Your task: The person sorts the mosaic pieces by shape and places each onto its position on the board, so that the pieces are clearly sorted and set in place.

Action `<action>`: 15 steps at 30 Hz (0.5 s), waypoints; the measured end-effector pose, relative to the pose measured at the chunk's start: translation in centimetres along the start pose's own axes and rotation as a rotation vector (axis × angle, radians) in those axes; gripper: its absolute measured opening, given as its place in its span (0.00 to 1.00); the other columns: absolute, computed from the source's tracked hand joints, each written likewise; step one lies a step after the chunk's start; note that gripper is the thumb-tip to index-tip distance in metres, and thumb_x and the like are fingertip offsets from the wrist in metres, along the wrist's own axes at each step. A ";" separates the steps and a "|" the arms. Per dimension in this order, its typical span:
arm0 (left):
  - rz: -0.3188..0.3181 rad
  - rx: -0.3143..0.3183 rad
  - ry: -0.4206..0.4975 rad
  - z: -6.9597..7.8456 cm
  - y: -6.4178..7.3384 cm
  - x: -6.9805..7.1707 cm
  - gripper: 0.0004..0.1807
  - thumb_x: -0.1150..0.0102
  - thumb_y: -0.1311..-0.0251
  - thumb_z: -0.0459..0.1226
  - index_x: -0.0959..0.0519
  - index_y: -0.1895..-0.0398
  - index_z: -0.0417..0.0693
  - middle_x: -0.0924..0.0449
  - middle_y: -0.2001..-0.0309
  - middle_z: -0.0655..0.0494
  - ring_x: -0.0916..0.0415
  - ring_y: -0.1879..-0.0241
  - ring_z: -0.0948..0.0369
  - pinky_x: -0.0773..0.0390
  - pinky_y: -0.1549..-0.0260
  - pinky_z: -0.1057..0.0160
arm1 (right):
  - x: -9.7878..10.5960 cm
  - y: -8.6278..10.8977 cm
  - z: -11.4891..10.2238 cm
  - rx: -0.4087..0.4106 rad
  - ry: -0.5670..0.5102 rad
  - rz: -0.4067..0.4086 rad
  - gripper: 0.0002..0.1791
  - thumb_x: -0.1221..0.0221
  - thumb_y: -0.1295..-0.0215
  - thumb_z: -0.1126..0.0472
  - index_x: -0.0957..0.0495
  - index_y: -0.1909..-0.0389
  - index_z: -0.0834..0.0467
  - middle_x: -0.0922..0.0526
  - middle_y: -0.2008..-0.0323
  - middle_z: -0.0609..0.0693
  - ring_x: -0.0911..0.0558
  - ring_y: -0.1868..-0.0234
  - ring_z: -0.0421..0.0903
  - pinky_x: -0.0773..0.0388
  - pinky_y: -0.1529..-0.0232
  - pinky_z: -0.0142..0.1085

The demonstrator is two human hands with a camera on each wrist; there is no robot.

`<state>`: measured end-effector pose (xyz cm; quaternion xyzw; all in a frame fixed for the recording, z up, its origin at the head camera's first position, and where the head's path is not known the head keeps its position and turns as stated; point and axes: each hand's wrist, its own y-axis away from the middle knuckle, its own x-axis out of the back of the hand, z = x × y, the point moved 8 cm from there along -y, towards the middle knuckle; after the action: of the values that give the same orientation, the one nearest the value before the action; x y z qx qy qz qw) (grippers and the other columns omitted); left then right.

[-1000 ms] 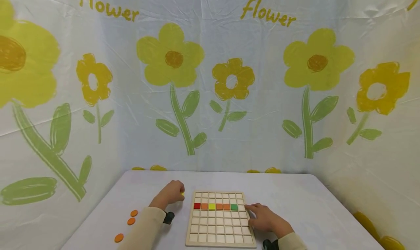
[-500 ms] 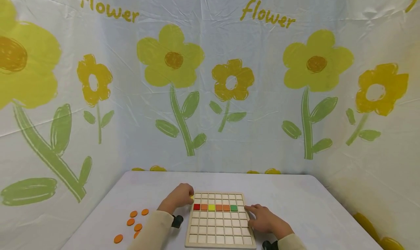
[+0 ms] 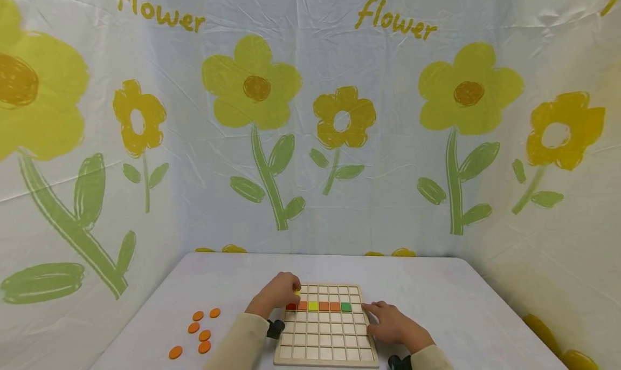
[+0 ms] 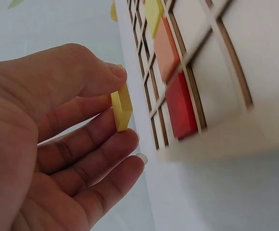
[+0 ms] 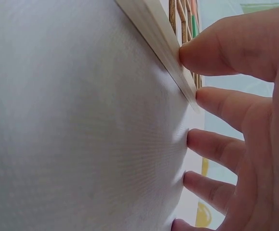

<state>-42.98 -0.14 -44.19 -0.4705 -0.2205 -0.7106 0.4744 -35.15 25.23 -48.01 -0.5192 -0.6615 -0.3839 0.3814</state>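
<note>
My left hand (image 3: 277, 294) pinches a yellow square tile (image 4: 122, 108) between thumb and fingers, over the upper left of a wooden grid board (image 3: 326, 340). One row of the board carries coloured tiles: a red tile (image 4: 181, 107) at the left end, then orange, yellow, two orange and a green tile (image 3: 346, 307). In the head view the left fingers partly cover the red one. Along the board's right edge rests my right hand (image 3: 392, 322). Its thumb and index fingertip touch the wooden rim (image 5: 170, 53), and the other fingertips are down at the white tabletop.
Several orange round discs (image 3: 205, 335) lie on the white table (image 3: 417, 283) left of the board, beside the left sleeve (image 3: 241, 342). A flower-printed cloth (image 3: 388, 197) hangs behind the table and along its sides.
The left hand has moved right with the yellow tile, from beside the board to over its upper left cells. More orange discs show where the sleeve was. The right hand stays put.
</note>
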 end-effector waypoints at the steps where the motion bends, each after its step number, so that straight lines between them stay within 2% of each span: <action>1: -0.002 -0.006 0.012 0.2 0.0 -0.1 0.12 0.34 0.49 0.34 0.17 0.60 0.41 0.19 0.62 0.53 0.25 0.64 0.59 0.21 0.60 0.54 | 0.0 0.0 0.0 0.002 0.001 0.000 0.32 0.42 0.44 0.54 0.29 0.35 0.53 0.30 0.36 0.60 0.32 0.35 0.65 0.35 0.40 0.63; 10: -0.019 -0.053 0.035 1.9 -0.4 -1.0 0.13 0.36 0.49 0.33 0.17 0.58 0.41 0.18 0.61 0.54 0.24 0.62 0.59 0.21 0.60 0.56 | 0.2 0.1 -0.1 0.012 0.003 0.010 0.32 0.43 0.43 0.55 0.29 0.35 0.54 0.30 0.37 0.61 0.32 0.35 0.65 0.35 0.40 0.62; 15: -0.031 -0.087 0.015 2.7 -0.5 -1.5 0.14 0.37 0.49 0.34 0.17 0.57 0.42 0.18 0.59 0.54 0.23 0.61 0.60 0.21 0.61 0.58 | 0.2 0.2 -0.2 0.009 -0.004 0.013 0.32 0.43 0.43 0.55 0.29 0.35 0.55 0.30 0.37 0.61 0.32 0.35 0.66 0.35 0.40 0.63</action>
<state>-42.04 2.81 -44.24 -0.4818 -0.1928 -0.7303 0.4442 -34.94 25.21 -47.70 -0.5227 -0.6606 -0.3773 0.3849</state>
